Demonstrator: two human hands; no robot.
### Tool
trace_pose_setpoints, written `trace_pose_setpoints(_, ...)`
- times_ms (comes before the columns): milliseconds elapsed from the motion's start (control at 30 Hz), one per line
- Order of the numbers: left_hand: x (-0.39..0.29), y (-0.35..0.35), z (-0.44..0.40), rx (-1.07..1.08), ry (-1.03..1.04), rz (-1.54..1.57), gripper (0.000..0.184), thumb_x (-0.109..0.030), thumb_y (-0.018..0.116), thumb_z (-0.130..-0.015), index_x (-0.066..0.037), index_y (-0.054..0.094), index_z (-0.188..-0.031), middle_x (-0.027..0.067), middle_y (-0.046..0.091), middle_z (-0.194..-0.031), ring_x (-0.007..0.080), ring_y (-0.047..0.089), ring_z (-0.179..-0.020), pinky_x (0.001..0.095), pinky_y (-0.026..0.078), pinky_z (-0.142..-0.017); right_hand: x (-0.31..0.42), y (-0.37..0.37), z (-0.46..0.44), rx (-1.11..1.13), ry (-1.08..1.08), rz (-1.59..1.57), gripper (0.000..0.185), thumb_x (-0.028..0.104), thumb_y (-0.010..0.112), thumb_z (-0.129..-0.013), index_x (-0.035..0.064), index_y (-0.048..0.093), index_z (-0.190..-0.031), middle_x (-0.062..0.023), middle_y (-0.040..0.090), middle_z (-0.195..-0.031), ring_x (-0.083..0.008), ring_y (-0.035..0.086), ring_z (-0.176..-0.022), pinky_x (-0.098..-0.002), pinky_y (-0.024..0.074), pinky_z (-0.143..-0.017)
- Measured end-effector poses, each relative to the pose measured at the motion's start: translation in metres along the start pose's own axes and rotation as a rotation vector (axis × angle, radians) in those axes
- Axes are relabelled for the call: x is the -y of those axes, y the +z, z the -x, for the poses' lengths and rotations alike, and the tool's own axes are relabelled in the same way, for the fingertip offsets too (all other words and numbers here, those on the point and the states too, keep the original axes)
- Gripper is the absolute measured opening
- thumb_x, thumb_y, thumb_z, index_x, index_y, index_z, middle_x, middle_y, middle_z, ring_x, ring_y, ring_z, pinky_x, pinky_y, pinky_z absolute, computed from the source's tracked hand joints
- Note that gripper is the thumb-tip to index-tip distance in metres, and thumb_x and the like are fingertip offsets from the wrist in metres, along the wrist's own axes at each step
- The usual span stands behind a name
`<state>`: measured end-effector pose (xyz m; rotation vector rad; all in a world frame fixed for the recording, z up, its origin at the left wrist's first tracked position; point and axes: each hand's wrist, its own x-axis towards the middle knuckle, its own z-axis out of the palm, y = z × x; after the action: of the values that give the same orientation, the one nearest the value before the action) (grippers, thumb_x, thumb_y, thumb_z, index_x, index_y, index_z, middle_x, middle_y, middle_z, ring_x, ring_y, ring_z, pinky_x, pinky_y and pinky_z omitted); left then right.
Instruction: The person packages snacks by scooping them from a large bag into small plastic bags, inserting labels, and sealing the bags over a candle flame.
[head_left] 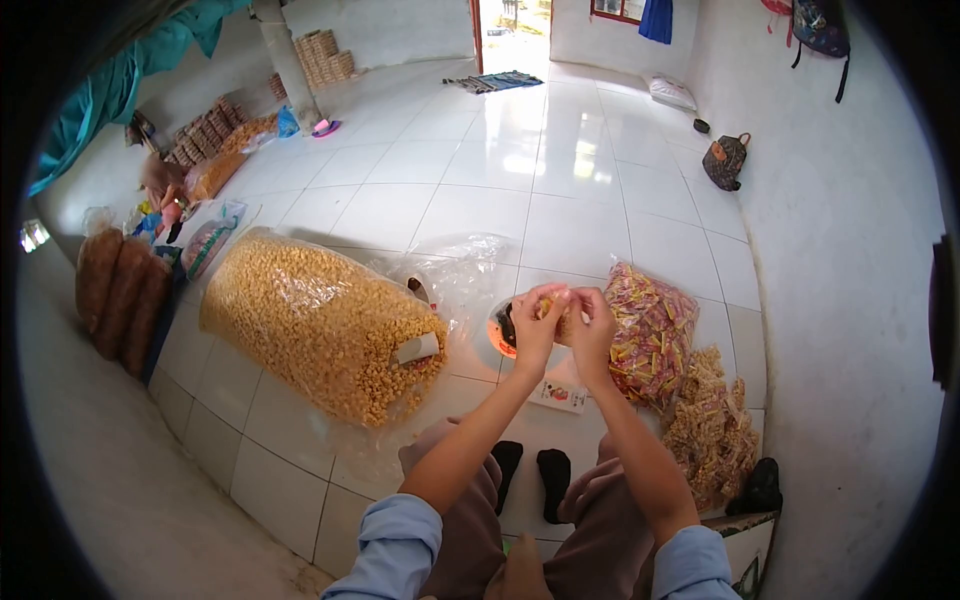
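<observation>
My left hand (537,325) and my right hand (592,330) are raised close together, fingers pinched at the top of a small see-through snack packet (565,328). Most of the packet is hidden by the fingers. Behind my left hand, a round orange-rimmed dish (500,330) with something dark in it is partly covered. Below the hands lies a white printed box or card (558,396). To the left, a large plastic sack of golden snack pieces (300,310) lies on its side, mouth towards me, with a white scoop-like piece (417,348) in it.
Right of my hands stands a bag of colourful small wrappers (650,335), with a heap of filled packets (708,430) beside it by the wall. Tall brown sacks (125,295) line the left. Another person (165,190) sits far left. A backpack (725,162) leans against the right wall.
</observation>
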<state>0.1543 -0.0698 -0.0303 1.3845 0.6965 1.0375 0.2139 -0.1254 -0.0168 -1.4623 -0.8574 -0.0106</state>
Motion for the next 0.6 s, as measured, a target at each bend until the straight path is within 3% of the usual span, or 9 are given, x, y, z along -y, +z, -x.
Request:
trace_pose_setpoints(133,-0.009,-0.001,-0.009,-0.197,0.187,-0.018,0.02,-0.021,0.059,-0.083,-0.002,0.058,-0.089,0.0087,0.049,-0.107,0.0076,0.046,-0.09,0.0226,0.041,-0.072,0.002,-0.009,-0.006,-0.016,0.156,-0.168,0.009,0.007,0.052,-0.085,-0.0018,0.055,-0.087,-0.0073,0.06,-0.085,-0.0104,0.056,-0.081,-0.0232,0.046,-0.071)
trace_pose_setpoints(200,-0.019,-0.006,-0.012,0.058,0.075,0.277,0.019,-0.019,0.059,-0.083,-0.002,0.057,-0.091,0.0071,0.053,-0.1,0.0081,0.049,-0.087,0.0228,0.041,-0.074,0.0,-0.011,-0.006,-0.01,0.175,-0.259,0.01,0.008,0.052,-0.086,-0.0016,0.055,-0.087,-0.0067,0.06,-0.085,-0.01,0.056,-0.082,-0.0226,0.0454,-0.072)
trace_pose_setpoints(300,-0.022,-0.012,-0.01,0.206,-0.073,0.338,0.018,-0.018,0.058,-0.084,-0.002,0.056,-0.092,0.0044,0.057,-0.09,0.0078,0.05,-0.083,0.0229,0.041,-0.073,0.0,-0.012,-0.005,0.015,0.183,-0.311,0.011,0.008,0.051,-0.087,-0.0016,0.055,-0.087,-0.0064,0.06,-0.087,-0.0101,0.056,-0.083,-0.0215,0.0443,-0.074)
trace_pose_setpoints(400,-0.016,-0.012,-0.011,0.148,-0.085,0.378,0.017,-0.017,0.058,-0.084,-0.003,0.056,-0.093,0.0013,0.057,-0.08,0.0076,0.051,-0.078,0.0226,0.041,-0.073,0.004,-0.014,-0.006,0.054,0.218,-0.361,0.01,0.007,0.052,-0.086,-0.0023,0.055,-0.088,-0.0065,0.059,-0.087,-0.0101,0.055,-0.085,-0.0218,0.0443,-0.075)
trace_pose_setpoints(600,-0.027,-0.01,-0.007,0.151,-0.071,0.376,0.018,-0.017,0.056,-0.085,-0.003,0.055,-0.096,0.0018,0.056,-0.084,0.0072,0.051,-0.082,0.022,0.041,-0.072,0.003,-0.013,-0.007,0.017,0.172,-0.335,0.01,0.006,0.055,-0.084,-0.003,0.055,-0.088,-0.0071,0.059,-0.087,-0.0112,0.057,-0.082,-0.022,0.046,-0.073)
